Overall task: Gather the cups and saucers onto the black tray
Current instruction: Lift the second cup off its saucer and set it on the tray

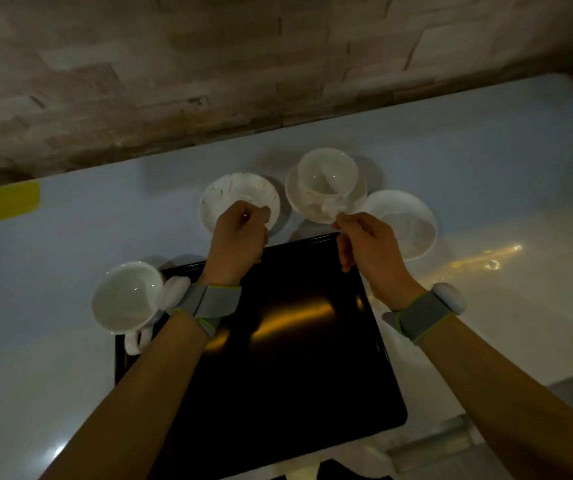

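On the pale glossy tabletop (486, 161) in front of you there are two white ceramic cups and three white ceramic saucers around one flat black rectangular tray (306, 358). The tray carries no crockery on its dark surface; your forearms cross over it. The first cup (126, 296), empty, sits at the tray's left far corner, its handle pointing toward you and overlapping the tray's edge. The second cup (327, 172), also empty, stands on a stained saucer (304, 206) just beyond the tray's far edge. A bare smeared saucer (235, 194) lies to its left, and a third bare saucer (408, 223) lies to its right, touching or slightly overlapping the middle one.

Your left hand (238, 240) has its fingers (261, 212) pinched on the near rim of the smeared saucer. Your right hand (368, 245) has its fingers (342, 221) closed at the near rim of the saucer bearing the cup, beside the cup's handle; you cannot tell from here whether they grip the rim or the handle. Both wrists wear grey straps with green edging (209, 301).
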{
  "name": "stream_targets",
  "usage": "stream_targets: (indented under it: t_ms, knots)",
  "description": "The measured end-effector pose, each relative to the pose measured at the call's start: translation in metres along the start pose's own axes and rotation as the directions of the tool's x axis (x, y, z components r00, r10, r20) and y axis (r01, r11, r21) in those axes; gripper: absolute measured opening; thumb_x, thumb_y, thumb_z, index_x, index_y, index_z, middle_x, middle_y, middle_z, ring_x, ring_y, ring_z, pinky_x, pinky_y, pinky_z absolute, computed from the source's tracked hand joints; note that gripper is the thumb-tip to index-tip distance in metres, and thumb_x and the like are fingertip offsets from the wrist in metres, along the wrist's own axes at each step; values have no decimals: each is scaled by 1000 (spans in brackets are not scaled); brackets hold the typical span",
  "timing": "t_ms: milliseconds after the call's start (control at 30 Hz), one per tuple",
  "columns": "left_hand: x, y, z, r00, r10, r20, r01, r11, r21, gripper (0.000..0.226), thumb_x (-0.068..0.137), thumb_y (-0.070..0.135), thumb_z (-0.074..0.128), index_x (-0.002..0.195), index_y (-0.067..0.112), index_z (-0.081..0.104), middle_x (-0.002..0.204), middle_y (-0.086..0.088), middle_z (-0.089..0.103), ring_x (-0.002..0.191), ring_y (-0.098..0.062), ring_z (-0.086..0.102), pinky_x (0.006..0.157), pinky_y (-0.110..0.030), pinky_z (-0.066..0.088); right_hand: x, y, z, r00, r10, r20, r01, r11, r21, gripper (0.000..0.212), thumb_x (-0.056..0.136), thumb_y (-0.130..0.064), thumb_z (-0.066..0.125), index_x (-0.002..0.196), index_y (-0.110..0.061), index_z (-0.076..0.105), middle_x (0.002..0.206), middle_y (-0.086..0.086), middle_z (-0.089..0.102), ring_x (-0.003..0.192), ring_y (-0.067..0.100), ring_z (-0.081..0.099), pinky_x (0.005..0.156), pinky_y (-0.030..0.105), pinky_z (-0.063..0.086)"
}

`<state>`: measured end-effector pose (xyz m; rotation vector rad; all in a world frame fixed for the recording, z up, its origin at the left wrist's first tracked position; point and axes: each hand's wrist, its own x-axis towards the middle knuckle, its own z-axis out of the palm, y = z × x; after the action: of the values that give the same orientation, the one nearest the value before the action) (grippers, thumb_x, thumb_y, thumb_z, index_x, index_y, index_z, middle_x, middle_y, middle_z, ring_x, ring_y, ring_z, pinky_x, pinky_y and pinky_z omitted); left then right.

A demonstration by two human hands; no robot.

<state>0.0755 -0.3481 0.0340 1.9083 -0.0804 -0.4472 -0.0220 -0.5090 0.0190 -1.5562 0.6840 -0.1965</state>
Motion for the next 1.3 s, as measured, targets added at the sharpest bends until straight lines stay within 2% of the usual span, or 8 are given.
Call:
stream_targets:
  t_ms: [100,200,367,567,700,867,1067,1300]
  knots:
    - [20,8,21,996,-66,62,68,997,-25,20,95,26,50,105,9,55,66,-6,62,46,-16,50,43,-23,43,16,1,-2,996,88,2,-88,992,90,29,96,-32,56,108,-7,57,65,6,61,46,15,55,42,27,48]
    - [37,8,39,985,-127,116,134,989,-61,31,95,28,50,122,13,50,73,-8,66,46,-20,55,42,-24,45,25,3,0,981,182,66,-191,966,175,41,93,-41,58,123,-15,49,74,9,66,48,17,59,42,29,50]
    - [67,10,64,959,-248,134,262,959,-103,52,96,37,51,142,17,37,92,-16,70,47,-23,60,37,-21,44,44,7,5,948,268,170,-291,949,125,57,87,-57,57,123,-13,52,86,11,69,59,19,65,48,30,52]
    - [83,8,77,960,-243,142,258,961,-102,50,94,45,49,137,18,47,86,-12,73,42,-16,65,37,-18,44,61,14,11,929,314,194,-342,930,133,49,90,-57,53,103,-11,63,72,6,68,56,19,64,51,31,51]
    - [86,0,84,966,-222,133,239,962,-130,46,91,44,54,131,22,56,105,-18,73,58,-21,67,48,-23,49,65,17,10,930,311,195,-342,928,149,42,98,-47,46,94,-8,63,63,5,63,50,17,61,51,32,51]
    - [84,-3,85,967,-223,119,243,952,-185,39,92,44,54,127,29,60,108,-18,73,68,-23,67,54,-24,49,65,18,10,937,261,234,-302,939,164,37,100,-38,45,91,-9,66,59,0,66,49,14,60,49,28,53]
    - [83,-2,85,964,-235,127,259,936,-238,36,96,34,51,131,26,57,107,-23,71,39,-9,60,39,-18,43,64,20,12,964,224,146,-244,959,142,34,98,-34,51,82,-9,68,63,6,64,51,15,60,48,26,52]
    - [76,-4,77,968,-214,133,244,927,-286,42,95,34,52,136,25,55,106,-22,72,40,-10,61,40,-18,45,57,18,15,974,188,125,-203,971,123,36,99,-32,51,89,-1,68,60,4,65,51,15,62,46,23,50]
